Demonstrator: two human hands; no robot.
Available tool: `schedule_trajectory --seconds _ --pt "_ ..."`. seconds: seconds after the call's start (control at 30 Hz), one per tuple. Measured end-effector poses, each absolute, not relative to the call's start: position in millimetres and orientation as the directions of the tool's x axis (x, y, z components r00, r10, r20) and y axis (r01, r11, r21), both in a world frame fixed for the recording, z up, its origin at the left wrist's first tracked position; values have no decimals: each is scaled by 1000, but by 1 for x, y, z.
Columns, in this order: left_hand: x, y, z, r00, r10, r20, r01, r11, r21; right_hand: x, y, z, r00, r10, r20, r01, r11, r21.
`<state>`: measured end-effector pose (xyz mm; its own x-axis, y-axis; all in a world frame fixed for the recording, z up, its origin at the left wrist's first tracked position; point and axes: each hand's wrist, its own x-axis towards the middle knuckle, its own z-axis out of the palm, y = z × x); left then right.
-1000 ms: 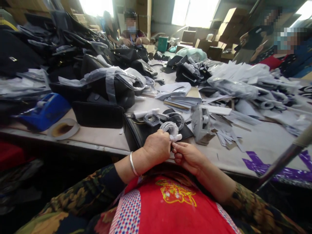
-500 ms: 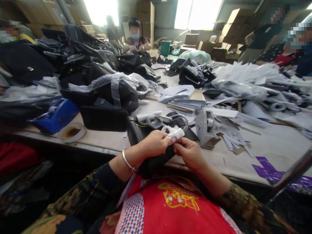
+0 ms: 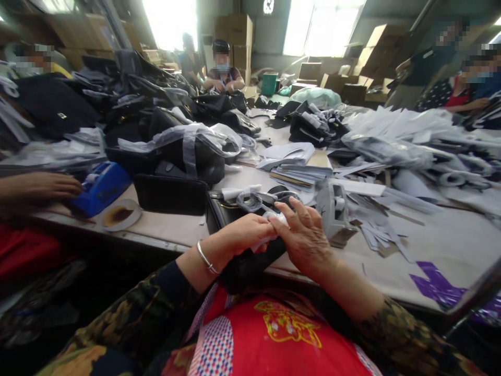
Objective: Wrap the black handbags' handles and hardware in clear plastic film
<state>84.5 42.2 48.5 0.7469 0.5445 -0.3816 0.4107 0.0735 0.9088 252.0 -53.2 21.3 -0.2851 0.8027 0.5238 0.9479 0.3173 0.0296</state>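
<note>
My left hand [image 3: 250,232] pinches a strip of white wrapping [image 3: 282,219] that looks wound round part of a black handbag's strap or hardware. Over that wrapping lies my right hand [image 3: 307,235], its fingers stretched out and apart and its thumb touching the white material. The black handbag [image 3: 221,211] lies at the table's front edge, below and behind both hands. On top of it are a plastic-wrapped ring [image 3: 250,198] and another white-wrapped piece [image 3: 240,192]. My hands hide much of the bag and the wrapping.
A grey tape dispenser [image 3: 332,211] stands right of the bag. Leftward are a black panel [image 3: 171,193], a tape roll [image 3: 119,214] and a blue tape dispenser [image 3: 104,185], with another person's hand [image 3: 43,188] beside it. Stacked papers [image 3: 299,167] and piled bags lie behind.
My right hand has gone from pinching at the wrapping to stretched fingers laid over it. My left hand keeps its hold. Another person's hand has appeared by the blue dispenser.
</note>
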Motion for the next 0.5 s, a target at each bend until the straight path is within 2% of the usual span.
schedule_trajectory --seconds 0.07,0.17,0.23,0.27,0.33,0.37,0.4,0.43,0.47,0.5 --pt "86 37 50 765 526 -371 455 -34 890 246 -44 17 -296 808 510 952 294 85" --pt "80 38 63 794 553 -253 477 -309 823 245 -42 6 -225 819 528 967 253 19" --pt "68 52 76 775 626 -83 475 -491 730 250 -53 -3 -155 837 524 963 247 -110" --pt "59 64 82 734 679 17 493 -549 675 253 -62 -8 -88 845 528 950 231 -211" --pt "39 96 89 576 795 190 591 -565 576 257 -82 -20 177 860 479 857 104 -504" --pt "29 113 89 469 838 279 670 -543 506 257 -92 -26 345 864 368 736 -6 -676" --pt "20 130 86 378 867 325 754 -492 435 255 -100 -31 481 858 181 544 -130 -829" --pt "14 146 80 333 891 308 810 -438 391 251 -107 -36 535 843 -60 291 -251 -923" --pt "9 158 73 318 914 252 837 -396 378 247 -110 -39 487 822 -295 22 -349 -937" --pt "7 167 63 329 928 173 845 -372 384 241 -112 -42 372 804 -464 -216 -411 -886"
